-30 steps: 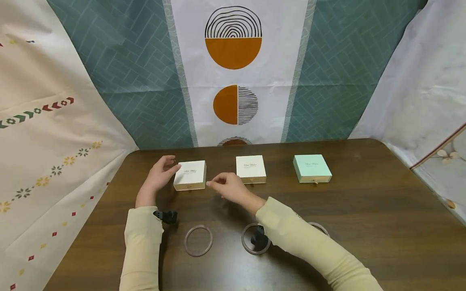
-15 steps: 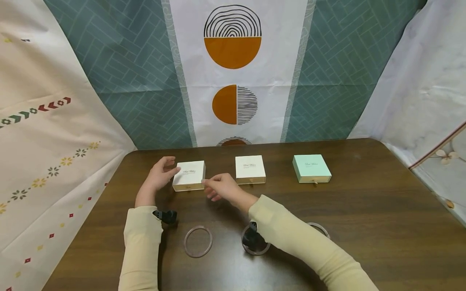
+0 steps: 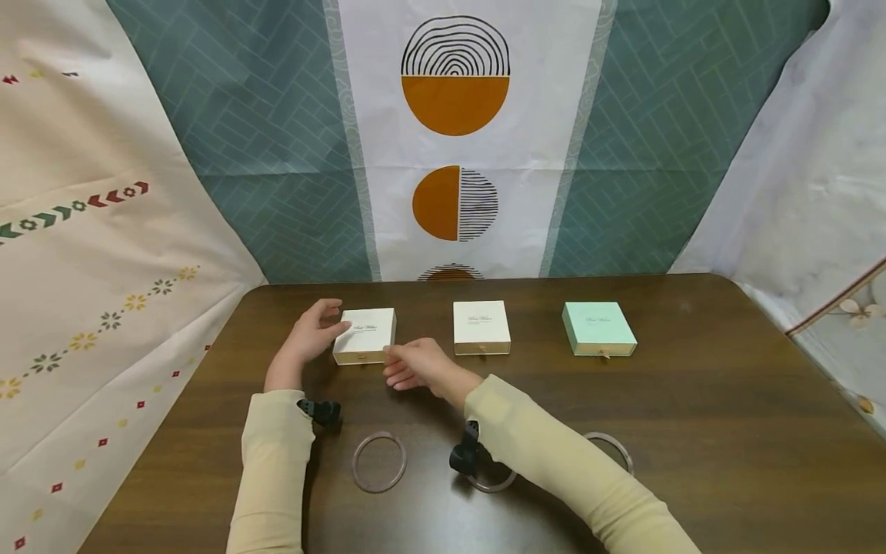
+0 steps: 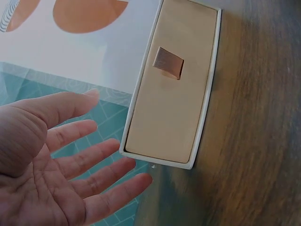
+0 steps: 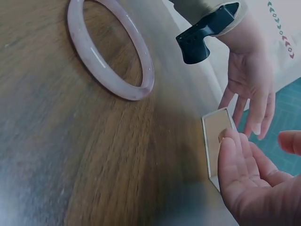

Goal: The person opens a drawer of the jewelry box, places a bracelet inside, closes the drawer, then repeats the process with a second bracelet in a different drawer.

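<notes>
A flat white box [image 3: 367, 331] with printed lettering lies at the left of the table. Its tan drawer front [image 4: 160, 113] faces me in the left wrist view, with a small copper-coloured pull tab [image 4: 169, 63] standing out. My left hand [image 3: 308, 338] is beside the box's left side, palm toward it, fingers extended and the thumb overlapping the lid's edge in the head view. My right hand [image 3: 424, 363] is at the box's right front corner, fingers together and thumb apart. In the right wrist view, its fingertips [image 5: 228, 146] overlap the drawer front close to the tab.
Another white box [image 3: 481, 322] and a mint-green box [image 3: 599, 327] stand farther right in the same row. Nearer me lie three bangles: a pinkish one [image 3: 377, 490] at left, one [image 3: 494, 488] partly behind the right wrist camera, and one [image 3: 618, 445] partly behind the right sleeve.
My right hand has moved slightly left and nearer me, to the box's front corner, with its fingers lowered. The left hand keeps its place beside the box. The head view has shifted slightly.
</notes>
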`<state>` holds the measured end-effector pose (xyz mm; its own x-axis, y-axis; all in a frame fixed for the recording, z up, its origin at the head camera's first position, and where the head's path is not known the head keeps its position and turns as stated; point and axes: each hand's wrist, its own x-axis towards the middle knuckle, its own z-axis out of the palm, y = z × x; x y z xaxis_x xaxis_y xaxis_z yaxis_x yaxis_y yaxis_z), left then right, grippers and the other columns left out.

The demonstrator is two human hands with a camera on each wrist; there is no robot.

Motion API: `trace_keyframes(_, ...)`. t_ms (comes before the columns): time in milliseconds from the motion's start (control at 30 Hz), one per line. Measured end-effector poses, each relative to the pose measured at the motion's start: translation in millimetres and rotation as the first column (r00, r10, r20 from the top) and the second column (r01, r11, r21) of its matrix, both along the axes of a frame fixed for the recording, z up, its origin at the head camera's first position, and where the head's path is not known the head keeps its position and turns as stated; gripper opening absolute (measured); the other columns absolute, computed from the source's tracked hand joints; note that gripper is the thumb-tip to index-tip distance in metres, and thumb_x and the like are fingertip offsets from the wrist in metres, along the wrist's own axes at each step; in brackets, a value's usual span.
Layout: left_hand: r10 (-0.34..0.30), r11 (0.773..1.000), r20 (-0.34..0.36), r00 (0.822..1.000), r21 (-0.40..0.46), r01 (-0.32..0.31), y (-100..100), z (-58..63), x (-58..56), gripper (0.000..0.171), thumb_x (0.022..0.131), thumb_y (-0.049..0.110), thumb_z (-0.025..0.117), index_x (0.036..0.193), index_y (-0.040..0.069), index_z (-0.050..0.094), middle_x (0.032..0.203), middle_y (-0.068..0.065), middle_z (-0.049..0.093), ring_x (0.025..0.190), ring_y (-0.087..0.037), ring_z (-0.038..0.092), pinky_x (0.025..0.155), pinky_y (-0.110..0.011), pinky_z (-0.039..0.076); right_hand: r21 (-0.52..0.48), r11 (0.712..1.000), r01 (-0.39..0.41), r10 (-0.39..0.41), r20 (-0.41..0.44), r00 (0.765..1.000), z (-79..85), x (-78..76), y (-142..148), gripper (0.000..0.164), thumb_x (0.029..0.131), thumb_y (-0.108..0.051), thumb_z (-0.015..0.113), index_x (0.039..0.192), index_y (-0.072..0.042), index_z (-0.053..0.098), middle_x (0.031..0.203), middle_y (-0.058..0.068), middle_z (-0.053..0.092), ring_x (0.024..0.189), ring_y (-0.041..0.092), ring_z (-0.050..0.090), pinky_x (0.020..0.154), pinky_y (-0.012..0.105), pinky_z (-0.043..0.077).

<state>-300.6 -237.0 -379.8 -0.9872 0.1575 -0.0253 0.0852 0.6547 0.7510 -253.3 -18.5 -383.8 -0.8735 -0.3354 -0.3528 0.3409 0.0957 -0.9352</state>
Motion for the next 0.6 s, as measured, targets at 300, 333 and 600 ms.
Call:
trace_keyframes(300,0.016,1.0,0.026,1.0,-0.019,-0.015,3,-3.9,-4.1,0.053,0.096,0.016,0.055,0.142,-0.002,0.034,0.144,-0.031,0.035,0.131,-0.047,0.037,0.107,-0.058,0.034,-0.042,0.998,0.041,-0.037,0.102,0.994,-10.5,-8.5,-10,0.036,0.096,-0.019,0.056,0.11,0.014,0.062,0.076,0.01,0.067,0.059,0.013,0.064,0.065,0.03,0.059)
trace_keyframes(333,0.018,1.0,0.031,0.999,-0.021,-0.017,3,-4.5,-4.4,0.054,0.096,0.017,0.055,0.142,-0.002,0.033,0.144,-0.03,0.035,0.131,-0.047,0.037,0.107,-0.058,0.034,-0.045,0.998,0.047,-0.042,0.116,0.992,-11.6,-9.2,-12,0.035,0.096,-0.019,0.056,0.109,0.013,0.062,0.076,0.01,0.067,0.059,0.013,0.064,0.065,0.03,0.059)
trace_keyframes(600,0.013,0.999,0.03,0.999,-0.04,-0.012,6,-9.5,-5.5,0.056,0.097,0.015,0.054,0.144,-0.003,0.031,0.145,-0.031,0.034,0.132,-0.047,0.035,0.108,-0.058,0.032,-0.072,0.996,0.05,-0.034,0.202,0.979,-15.4,-10.7,-25,0.035,0.097,-0.019,0.055,0.108,0.013,0.063,0.078,0.012,0.069,0.06,0.015,0.065,0.07,0.033,0.059)
